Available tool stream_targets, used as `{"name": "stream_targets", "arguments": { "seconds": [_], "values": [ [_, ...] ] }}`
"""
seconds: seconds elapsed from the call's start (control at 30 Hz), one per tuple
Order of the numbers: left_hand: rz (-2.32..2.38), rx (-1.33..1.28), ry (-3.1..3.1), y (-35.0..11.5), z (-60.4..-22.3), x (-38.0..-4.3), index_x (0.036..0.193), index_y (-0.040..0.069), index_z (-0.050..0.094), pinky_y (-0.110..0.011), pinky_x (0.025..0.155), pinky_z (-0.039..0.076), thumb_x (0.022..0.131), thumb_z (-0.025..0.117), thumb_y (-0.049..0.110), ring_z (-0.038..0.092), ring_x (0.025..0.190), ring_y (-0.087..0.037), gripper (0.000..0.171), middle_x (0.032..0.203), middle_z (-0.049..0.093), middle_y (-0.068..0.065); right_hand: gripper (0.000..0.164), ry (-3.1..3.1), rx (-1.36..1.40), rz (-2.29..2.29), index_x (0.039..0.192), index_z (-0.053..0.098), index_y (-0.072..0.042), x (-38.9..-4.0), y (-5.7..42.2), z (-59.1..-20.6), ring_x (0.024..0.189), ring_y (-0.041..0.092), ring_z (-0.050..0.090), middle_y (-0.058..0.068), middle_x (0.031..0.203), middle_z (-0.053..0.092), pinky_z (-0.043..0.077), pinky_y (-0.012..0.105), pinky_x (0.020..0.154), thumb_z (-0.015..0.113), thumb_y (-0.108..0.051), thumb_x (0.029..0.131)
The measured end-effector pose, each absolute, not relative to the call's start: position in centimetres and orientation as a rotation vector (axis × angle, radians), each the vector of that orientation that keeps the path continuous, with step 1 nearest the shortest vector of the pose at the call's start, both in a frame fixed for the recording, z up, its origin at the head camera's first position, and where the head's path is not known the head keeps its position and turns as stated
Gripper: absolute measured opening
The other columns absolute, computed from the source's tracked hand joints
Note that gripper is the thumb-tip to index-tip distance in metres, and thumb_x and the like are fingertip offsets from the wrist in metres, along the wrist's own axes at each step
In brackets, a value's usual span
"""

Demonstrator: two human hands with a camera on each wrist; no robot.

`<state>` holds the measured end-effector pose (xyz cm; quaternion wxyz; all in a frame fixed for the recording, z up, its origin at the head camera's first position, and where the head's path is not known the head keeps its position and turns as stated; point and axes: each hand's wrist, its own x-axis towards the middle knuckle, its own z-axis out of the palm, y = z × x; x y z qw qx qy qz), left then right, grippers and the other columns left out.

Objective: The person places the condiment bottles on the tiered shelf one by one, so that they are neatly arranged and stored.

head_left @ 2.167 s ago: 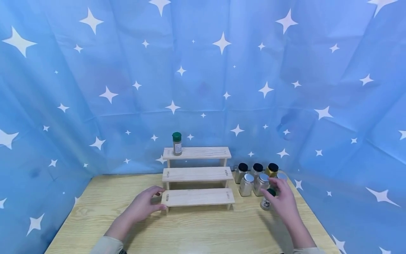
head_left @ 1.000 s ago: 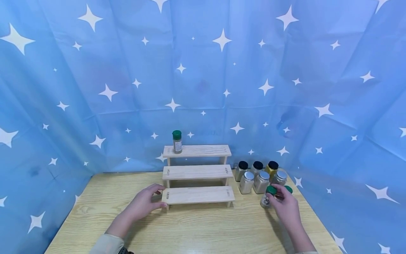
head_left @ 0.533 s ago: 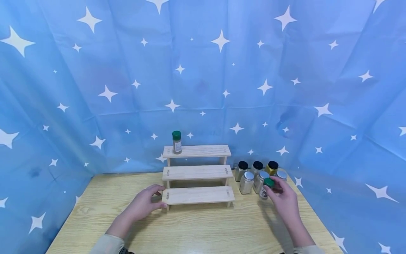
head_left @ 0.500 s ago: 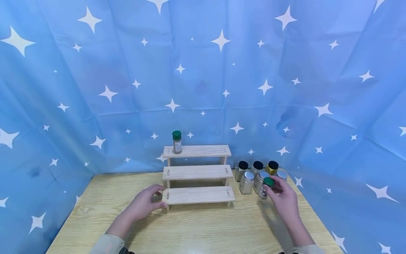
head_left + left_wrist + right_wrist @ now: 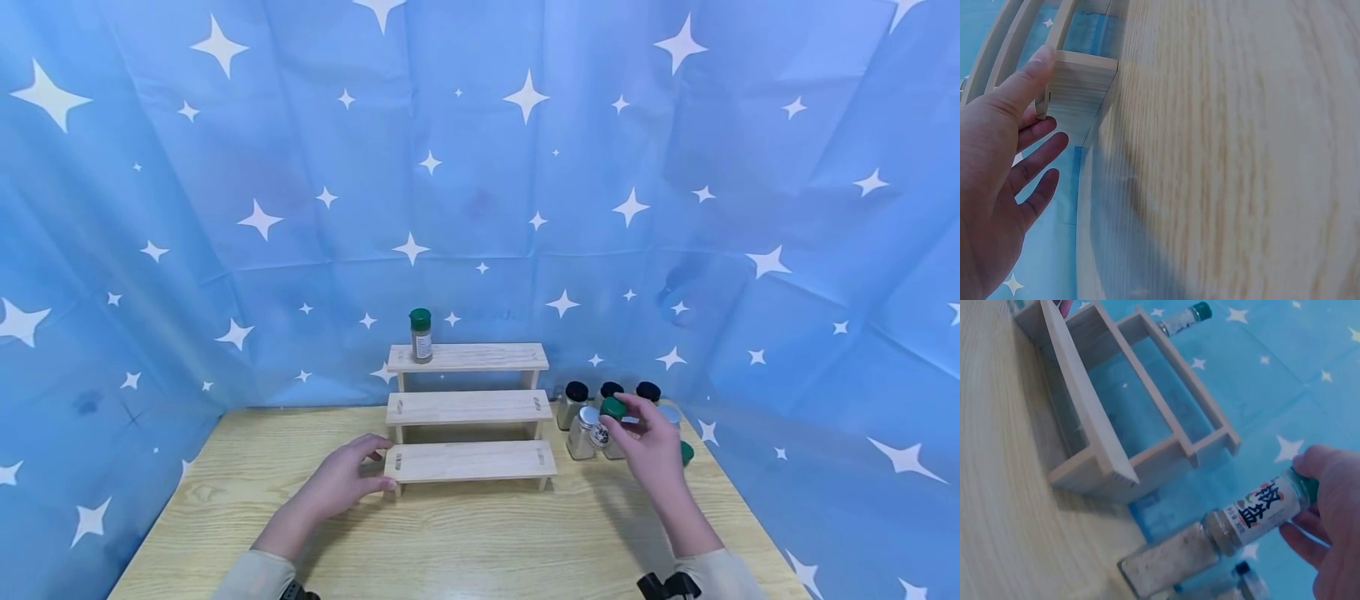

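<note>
Progress: apparently early | Done: one green-capped jar (image 5: pixel 422 337) stands on the wooden rack (image 5: pixel 468 407), top left | Underway: right hand (image 5: pixel 651 442) grips a second jar (image 5: pixel 1264 509), right of rack | Remaining: other jars (image 5: pixel 581 437), right of rack | Left hand (image 5: pixel 347 479) pinches rack, lower left

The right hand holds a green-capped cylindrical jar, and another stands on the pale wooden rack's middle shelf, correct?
Wrong shelf: the head view shows the shelved green-capped jar on the rack's top shelf; the right hand holds the other jar.

Pale beige sleeves (image 5: pixel 257 577), a chunky black piece (image 5: pixel 670 587) at the right cuff, another at the left
</note>
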<state>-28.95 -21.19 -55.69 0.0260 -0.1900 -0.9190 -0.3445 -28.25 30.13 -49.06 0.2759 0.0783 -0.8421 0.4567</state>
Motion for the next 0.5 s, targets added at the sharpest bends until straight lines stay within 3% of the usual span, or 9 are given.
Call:
{"name": "stream_targets", "arguments": {
  "seconds": [0.17, 0.4, 0.5],
  "values": [
    [-1.050, -0.578, -2.848, -21.2, -55.6, -28.9, 0.149, 0.012, 0.067, -0.057, 0.106, 0.058, 0.089, 0.092, 0.043, 0.071, 0.120, -0.024, 0.072, 0.146, 0.068, -0.002, 0.041, -2.267, 0.264, 1.206, 0.137, 0.073, -0.007, -29.1, 28.6, -47.7, 0.105, 0.004, 0.068, 0.008, 0.124, 0.074, 0.061, 0.016, 0.085, 0.086, -0.010, 0.099],
    [-1.030, -0.586, -2.847, -21.2, -55.6, -28.9, 0.150, 0.012, 0.066, -0.058, 0.106, 0.058, 0.090, 0.092, 0.043, 0.071, 0.121, -0.025, 0.072, 0.147, 0.068, -0.002, 0.039, -2.261, 0.355, 1.246, 0.137, 0.073, -0.006, -30.7, 26.1, -46.1, 0.106, 0.030, 0.074, 0.012, 0.124, 0.072, 0.059, 0.013, 0.086, 0.085, -0.014, 0.101],
    [-1.041, -0.592, -2.841, -21.1, -55.6, -28.8, 0.150, 0.011, 0.066, -0.057, 0.105, 0.058, 0.090, 0.092, 0.041, 0.071, 0.121, -0.025, 0.072, 0.147, 0.068, -0.003, 0.039, -2.263, 0.368, 1.269, 0.138, 0.073, -0.007, -31.4, 25.2, -45.7, 0.107, 0.030, 0.074, 0.012, 0.125, 0.072, 0.059, 0.014, 0.085, 0.085, -0.016, 0.102]
  ]
}}
